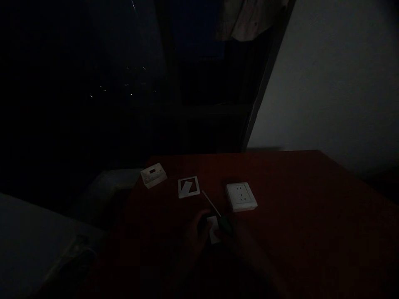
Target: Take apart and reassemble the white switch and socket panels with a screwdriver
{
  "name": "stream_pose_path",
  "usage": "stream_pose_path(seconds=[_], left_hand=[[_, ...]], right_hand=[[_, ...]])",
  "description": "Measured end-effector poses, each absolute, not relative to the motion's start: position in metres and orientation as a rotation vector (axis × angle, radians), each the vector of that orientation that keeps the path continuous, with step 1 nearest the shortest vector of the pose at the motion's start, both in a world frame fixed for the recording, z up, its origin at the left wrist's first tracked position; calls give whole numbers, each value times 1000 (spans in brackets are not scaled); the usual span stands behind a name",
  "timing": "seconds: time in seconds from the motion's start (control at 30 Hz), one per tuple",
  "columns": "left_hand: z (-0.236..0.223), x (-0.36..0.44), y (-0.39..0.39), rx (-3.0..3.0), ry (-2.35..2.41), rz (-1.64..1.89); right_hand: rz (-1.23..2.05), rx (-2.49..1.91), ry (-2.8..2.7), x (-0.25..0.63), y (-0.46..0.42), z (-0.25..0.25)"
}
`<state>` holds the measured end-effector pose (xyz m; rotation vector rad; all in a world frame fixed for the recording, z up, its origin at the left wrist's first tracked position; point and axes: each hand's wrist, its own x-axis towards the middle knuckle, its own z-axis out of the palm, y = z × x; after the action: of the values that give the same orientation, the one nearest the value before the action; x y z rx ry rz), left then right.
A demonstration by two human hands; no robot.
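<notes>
In dim light, my left hand [195,234] is closed around a small white-faced rectangular piece [213,223]; its exact kind is hard to make out. My right hand [238,236] grips a screwdriver [225,224] by its green handle, and its fingertips also seem to touch the white-faced piece. The screwdriver's shaft points up and to the left, away from the piece. Beyond the hands lies a white square frame [180,189] with a loose white strip [186,188] across its opening. To the right sits a white wall socket [241,196].
A white mounting box [154,176] with a rectangular hole lies near the left edge of the reddish-brown table [289,178]. Behind the table are a dark window [205,83] and hanging cloth [246,20]. A pale wall [336,83] stands at the right.
</notes>
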<state>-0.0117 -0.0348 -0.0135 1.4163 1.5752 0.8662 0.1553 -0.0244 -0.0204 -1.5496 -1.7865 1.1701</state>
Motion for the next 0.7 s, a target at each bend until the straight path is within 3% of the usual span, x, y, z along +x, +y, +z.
stream_pose_path(seconds=[0.27, 0.47, 0.7], left_hand=[[-19, -17, -34, 1661, 1614, 796], [6, -42, -4, 2049, 1890, 769], [26, -75, 52, 2255, 2080, 373]], right_hand=[[1167, -1573, -1753, 153, -27, -21], [1148, -1570, -1697, 153, -28, -20], [1144, -1598, -1679, 151, -31, -13]])
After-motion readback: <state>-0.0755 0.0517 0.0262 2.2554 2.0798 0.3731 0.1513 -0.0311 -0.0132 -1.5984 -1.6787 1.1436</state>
